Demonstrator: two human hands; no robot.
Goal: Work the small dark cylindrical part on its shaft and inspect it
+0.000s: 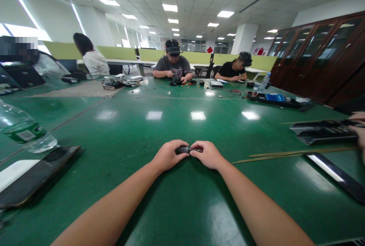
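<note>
Both my hands meet low over the green table, just below the middle of the head view. My left hand (170, 155) is closed around the thicker end of a small dark cylindrical piece (184, 149). The fingers of my right hand (207, 154) pinch its thinner end, which looks ribbed or threaded. The piece lies roughly level between the two hands. My fingers cover part of it, and its exact kind cannot be made out.
A tilted water bottle (27, 128) and a dark phone-like slab (42, 175) are at left. Thin brass-coloured rods (273, 156), a black channel-shaped part (322, 132) and another person's hand (358, 124) are at right. Co-workers sit across the green table (137, 120).
</note>
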